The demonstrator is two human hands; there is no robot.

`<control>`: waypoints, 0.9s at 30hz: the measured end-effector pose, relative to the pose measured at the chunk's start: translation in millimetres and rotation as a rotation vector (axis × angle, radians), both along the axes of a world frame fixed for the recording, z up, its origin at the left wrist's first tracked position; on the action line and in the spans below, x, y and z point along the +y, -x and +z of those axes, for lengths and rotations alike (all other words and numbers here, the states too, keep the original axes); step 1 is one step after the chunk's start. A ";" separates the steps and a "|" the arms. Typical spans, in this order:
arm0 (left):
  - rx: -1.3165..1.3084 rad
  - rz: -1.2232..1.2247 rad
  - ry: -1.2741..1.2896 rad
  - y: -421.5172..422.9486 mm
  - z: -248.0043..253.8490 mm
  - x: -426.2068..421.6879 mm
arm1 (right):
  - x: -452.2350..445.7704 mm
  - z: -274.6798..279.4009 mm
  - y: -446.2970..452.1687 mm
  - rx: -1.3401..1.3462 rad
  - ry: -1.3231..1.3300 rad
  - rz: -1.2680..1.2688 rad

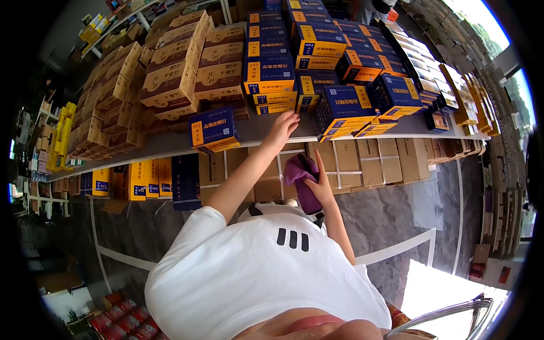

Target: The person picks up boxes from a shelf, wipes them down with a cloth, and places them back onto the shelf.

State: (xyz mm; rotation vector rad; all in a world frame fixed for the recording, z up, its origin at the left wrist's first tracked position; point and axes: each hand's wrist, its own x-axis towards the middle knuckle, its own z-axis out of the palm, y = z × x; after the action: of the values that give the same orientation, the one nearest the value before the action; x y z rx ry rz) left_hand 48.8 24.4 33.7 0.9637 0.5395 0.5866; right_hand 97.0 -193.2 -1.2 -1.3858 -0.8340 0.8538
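Observation:
My left hand (281,129) reaches over the front edge of the shelf (255,126), its fingers loosely stretched out with nothing in them. It is just in front of a stack of blue and orange screw boxes (270,73). Lower down, my right hand (321,190) grips a purple cloth (305,184) that hangs below the fingers, with the index finger pointing up. To the left of my left hand, a single blue and orange box (213,130) stands at the shelf's edge. Right of it, another blue box (345,107) rests tilted on orange ones.
Brown cartons (170,82) are piled high on the left of the shelf. Strapped cardboard cartons (368,161) and orange boxes (137,180) stand beneath it. White and yellow boxes (459,93) line the right end. The floor (374,221) is dark marble with white lines.

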 end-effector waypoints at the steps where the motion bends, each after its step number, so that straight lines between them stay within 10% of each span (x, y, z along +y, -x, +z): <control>1: -0.024 0.004 0.243 -11.0 -0.3 5.4 | -7.5 -0.5 1.2 -0.005 -0.001 -0.013; 10: -0.160 0.077 0.537 -44.0 -11.7 36.9 | -35.1 -3.0 2.9 0.086 0.022 -0.150; 27: 0.096 0.137 0.299 -65.2 26.2 16.5 | -45.0 -14.1 -8.8 0.179 0.008 -0.230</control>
State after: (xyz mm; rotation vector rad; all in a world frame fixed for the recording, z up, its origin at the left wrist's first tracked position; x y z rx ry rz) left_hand 114.0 40.8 60.0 0.6774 0.7606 0.5646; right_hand 105.9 -238.2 -15.3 -1.3597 -0.5230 0.7891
